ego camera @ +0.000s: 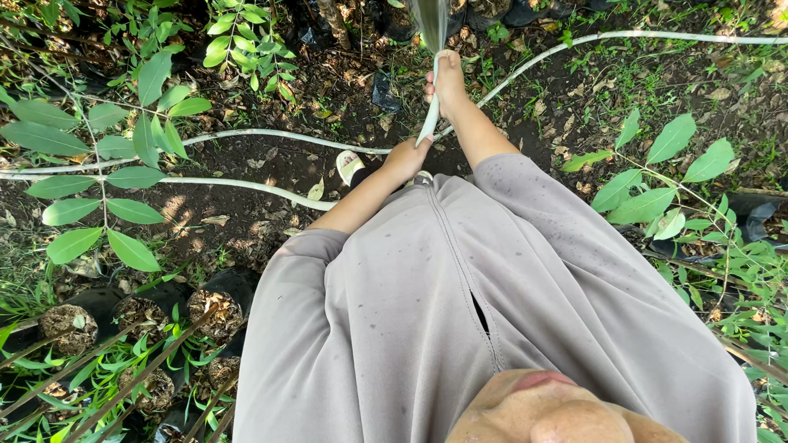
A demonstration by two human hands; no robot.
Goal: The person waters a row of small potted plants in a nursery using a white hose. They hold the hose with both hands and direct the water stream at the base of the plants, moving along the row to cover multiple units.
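Observation:
I look straight down my grey zipped shirt (467, 315). Both my hands grip a white hose (429, 120). My right hand (448, 82) is farther out, closed around the hose end, thumb near the opening. My left hand (407, 156) holds the hose lower, close to my body. A fan of water (429, 15) sprays away from the hose end toward the top of the view. The hose runs off over the soil to the left (234, 135) and to the upper right (632, 37).
Dark wet soil with dry leaves lies ahead. Leafy saplings (104, 170) stand at the left and right (663, 186). Black nursery bags with seedlings (214, 311) crowd the lower left. More black bags (526, 7) line the top. A pale sandal (349, 165) shows by my feet.

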